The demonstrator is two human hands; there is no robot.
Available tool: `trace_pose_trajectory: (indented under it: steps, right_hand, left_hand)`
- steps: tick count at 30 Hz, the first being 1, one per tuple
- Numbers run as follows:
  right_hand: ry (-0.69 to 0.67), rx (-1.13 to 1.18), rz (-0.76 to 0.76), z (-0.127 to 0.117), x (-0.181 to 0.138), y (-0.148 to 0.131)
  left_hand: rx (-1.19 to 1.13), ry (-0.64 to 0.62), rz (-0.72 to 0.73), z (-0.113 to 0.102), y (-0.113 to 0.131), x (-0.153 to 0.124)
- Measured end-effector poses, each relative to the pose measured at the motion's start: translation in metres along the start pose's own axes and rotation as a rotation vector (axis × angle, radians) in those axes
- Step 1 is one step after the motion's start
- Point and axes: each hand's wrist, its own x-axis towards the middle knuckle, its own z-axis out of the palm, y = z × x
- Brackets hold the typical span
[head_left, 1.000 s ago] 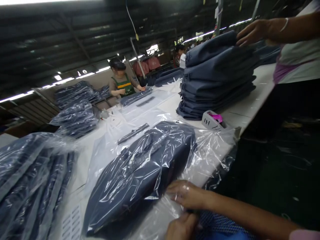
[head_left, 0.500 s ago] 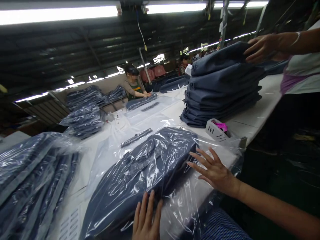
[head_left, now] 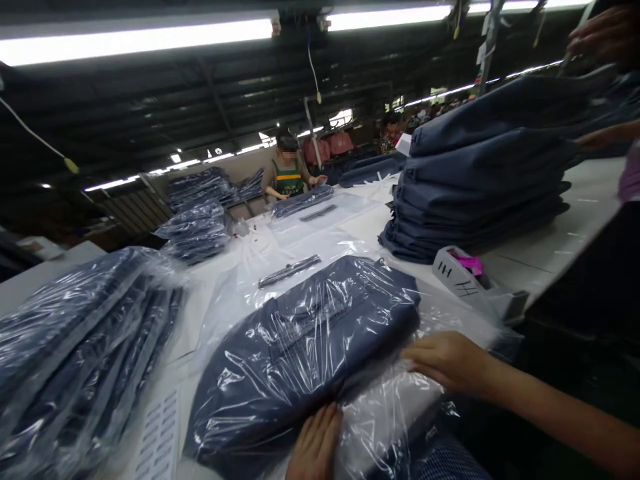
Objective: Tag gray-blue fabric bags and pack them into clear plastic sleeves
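A folded dark blue garment [head_left: 310, 333] lies on the table inside a clear plastic bag [head_left: 380, 417]. The bag's loose part spreads over the near edge. My left hand [head_left: 316, 443] is at the garment's near side, fingers together and bent onto the plastic. At the garment's right end, my right hand [head_left: 450, 360] pinches the bag's loose film; its thumb is mostly hidden. Just behind the garment is a dark narrow strip [head_left: 289, 270] on clear sheets.
Bagged garments [head_left: 85, 347] are piled at left, beside a label sheet [head_left: 157, 433]. A tall stack of unbagged garments [head_left: 475, 180] stands at right, near a grey box [head_left: 457, 270] with something pink. A co-worker's hand [head_left: 605, 30] is above that stack. Another person [head_left: 290, 173] works across the table.
My spread fingers have closed onto the plastic, the right hand lower than before. The co-worker's hand has lifted off the stack at right. The view has shifted a little left.
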Motion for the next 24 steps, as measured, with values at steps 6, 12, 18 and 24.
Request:
trace_pose_trajectory:
  steps: [6,12,18,24]
  right_hand:
    - [0.121,-0.093,-0.144,-0.004,0.101,0.024]
    - [0.015,-0.106,-0.221,0.036,0.099,0.052]
    - [-0.073,-0.118,-0.366,0.052,0.074,0.063]
    - [-0.018,-0.129,-0.36,0.081,0.08,0.073]
  left_hand:
    - [-0.049,-0.058,-0.001,-0.045,0.009,0.026]
    - [0.074,0.011,-0.283,-0.096,-0.019,0.051]
    - [0.232,-0.263,-0.396,-0.074,-0.061,0.023]
    - [0.17,-0.271,-0.426,-0.05,-0.087,0.015]
